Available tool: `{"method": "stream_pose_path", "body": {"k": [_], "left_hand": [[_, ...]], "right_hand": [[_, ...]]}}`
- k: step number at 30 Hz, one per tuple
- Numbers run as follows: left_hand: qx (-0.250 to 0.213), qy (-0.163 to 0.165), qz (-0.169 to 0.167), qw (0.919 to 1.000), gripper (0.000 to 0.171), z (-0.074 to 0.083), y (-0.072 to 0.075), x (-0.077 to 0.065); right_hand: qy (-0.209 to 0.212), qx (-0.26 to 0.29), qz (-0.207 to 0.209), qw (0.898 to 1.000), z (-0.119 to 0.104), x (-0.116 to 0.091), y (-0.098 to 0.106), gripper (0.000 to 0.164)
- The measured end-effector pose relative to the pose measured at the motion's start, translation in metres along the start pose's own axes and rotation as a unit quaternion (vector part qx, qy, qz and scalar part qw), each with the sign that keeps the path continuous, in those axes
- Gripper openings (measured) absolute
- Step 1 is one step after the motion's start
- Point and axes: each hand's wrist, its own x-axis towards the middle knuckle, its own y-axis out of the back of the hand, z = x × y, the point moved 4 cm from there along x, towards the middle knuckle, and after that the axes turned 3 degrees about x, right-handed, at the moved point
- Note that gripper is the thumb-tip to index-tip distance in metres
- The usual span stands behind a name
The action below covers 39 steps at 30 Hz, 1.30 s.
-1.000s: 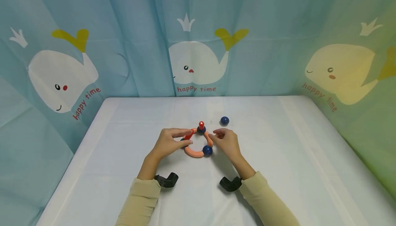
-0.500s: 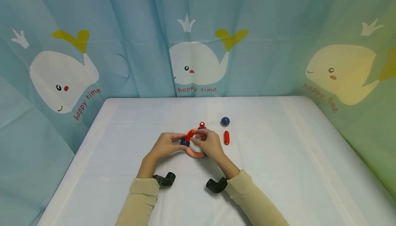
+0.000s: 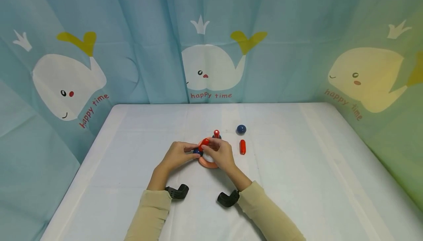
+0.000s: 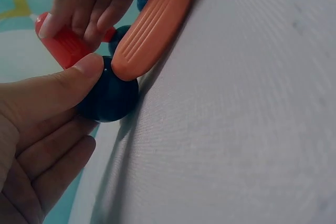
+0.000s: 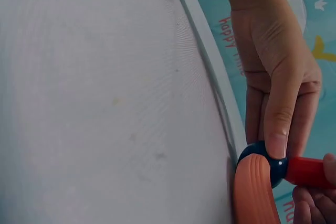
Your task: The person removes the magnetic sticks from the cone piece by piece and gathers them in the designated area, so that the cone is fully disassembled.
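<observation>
At the middle of the white table (image 3: 132, 167), the left hand (image 3: 176, 156) pinches a dark blue ball (image 4: 107, 95) between thumb and fingers, holding it down on the cloth. An orange curved piece (image 4: 152, 22) meets that ball on one side, and a red rod (image 4: 65, 45) meets it on the other. The right hand (image 3: 221, 153) grips the red rod with curled fingers, just beside the left. Behind both hands, a second red peg (image 3: 216, 133) stands upright on another ball. To the right, well apart from the hands, a loose red rod (image 3: 242, 146) lies near a loose blue ball (image 3: 241, 129).
</observation>
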Motion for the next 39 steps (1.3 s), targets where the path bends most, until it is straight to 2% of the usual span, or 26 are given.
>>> {"method": "stream_pose_path", "body": {"k": [4,11,16,18,22,32,39], "left_hand": [[0.004,-0.001,-0.001,1.0,0.036,0.0,-0.001,0.0],[0.002,0.006,0.001,1.0,0.036,-0.001,0.0,0.0],[0.003,0.01,0.001,0.9999,0.034,0.0,0.001,0.0],[0.004,0.014,0.0,0.9999,0.033,0.0,0.001,0.0],[0.005,0.021,-0.002,0.9998,0.031,0.0,0.001,-0.001],[-0.014,0.014,0.0,0.9998,0.03,-0.001,-0.001,-0.002],[-0.011,0.014,0.001,0.9998,0.029,-0.002,-0.002,-0.001]], "right_hand": [[0.009,-0.006,-0.003,1.0,-0.005,0.0,0.0,0.03],[0.022,-0.008,-0.015,1.0,-0.04,-0.006,0.004,0.025],[-0.013,-0.011,-0.013,1.0,-0.014,0.003,0.011,0.027],[-0.043,-0.003,-0.019,0.999,-0.002,0.006,0.019,0.028],[-0.104,0.007,-0.038,0.994,0.002,0.005,0.044,0.03],[-0.19,-0.05,-0.016,0.98,0.02,-0.003,0.114,0.04],[-0.225,-0.034,-0.023,0.973,0.026,-0.011,0.143,0.044]]}}
